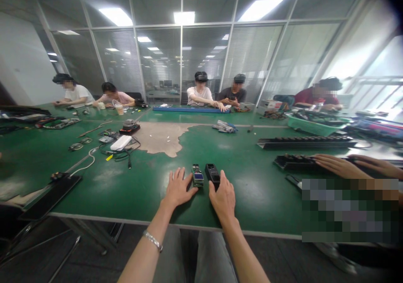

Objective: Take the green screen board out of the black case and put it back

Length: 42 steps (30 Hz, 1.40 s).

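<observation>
In front of me a small circuit board module (198,177) with a little blue-lit screen lies on the green table. A narrow black plastic casing (212,173) lies just right of it. My left hand (179,188) rests on the tabletop left of the module, fingers spread, with the thumb at the module's near corner. My right hand (224,195) is at the casing's near right end. Its thumb and forefinger are apart on either side of that end, partly covering it. Both hands are open; whether the right one presses on the casing, I cannot tell.
Left of centre are a white box (121,142) with cables and a bare worn patch (163,136). Grey gloves (224,127), long black strips (305,143) and a green basket (315,123) lie rightward. A neighbour's hands (343,164) work at right; several people sit opposite.
</observation>
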{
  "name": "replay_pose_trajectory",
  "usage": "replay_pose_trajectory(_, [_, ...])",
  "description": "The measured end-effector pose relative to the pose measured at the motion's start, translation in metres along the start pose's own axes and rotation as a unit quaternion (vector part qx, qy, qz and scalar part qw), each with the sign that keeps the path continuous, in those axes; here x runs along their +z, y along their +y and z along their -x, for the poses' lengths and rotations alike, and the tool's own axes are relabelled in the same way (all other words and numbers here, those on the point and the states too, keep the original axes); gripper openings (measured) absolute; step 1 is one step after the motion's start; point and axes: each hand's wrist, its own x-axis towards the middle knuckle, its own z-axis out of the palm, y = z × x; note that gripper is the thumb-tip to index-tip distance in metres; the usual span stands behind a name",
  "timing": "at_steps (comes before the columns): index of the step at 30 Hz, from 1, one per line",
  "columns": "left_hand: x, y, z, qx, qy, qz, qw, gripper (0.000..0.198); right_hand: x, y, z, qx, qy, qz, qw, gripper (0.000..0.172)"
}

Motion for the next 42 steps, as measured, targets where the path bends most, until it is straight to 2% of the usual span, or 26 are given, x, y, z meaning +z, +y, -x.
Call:
replay_pose_trajectory(6, [0.000, -0.003, 0.001, -0.001, 0.005, 0.012, 1.000, 0.068, -0.002, -0.004, -0.002, 0.021, 0.014, -0.035, 0.999, 0.069])
replay_pose_trajectory(12, [0.001, -0.005, 0.001, -0.003, 0.002, 0.026, 1.000, 0.077, -0.018, -0.036, -0.015, 0.055, 0.068, -0.128, 0.988, 0.072])
replay_pose_trajectory(16, [0.001, -0.006, 0.001, -0.016, -0.001, 0.036, 0.999, 0.088, -0.019, -0.061, -0.022, 0.013, 0.048, -0.112, 0.992, 0.074])
replay_pose_trajectory(20, [0.000, -0.007, 0.002, -0.017, -0.003, 0.039, 0.999, 0.096, -0.013, -0.073, -0.022, 0.009, 0.019, -0.064, 0.998, 0.074])
replay_pose_trajectory(36, [0.001, -0.010, -0.001, -0.009, -0.012, 0.054, 0.998, 0.107, -0.006, -0.082, -0.011, -0.009, -0.026, -0.010, 1.000, 0.075])
replay_pose_trajectory(42, [0.004, -0.010, -0.003, -0.008, -0.005, 0.047, 0.999, 0.100, 0.002, -0.073, 0.000, -0.010, -0.034, -0.012, 0.999, 0.075])
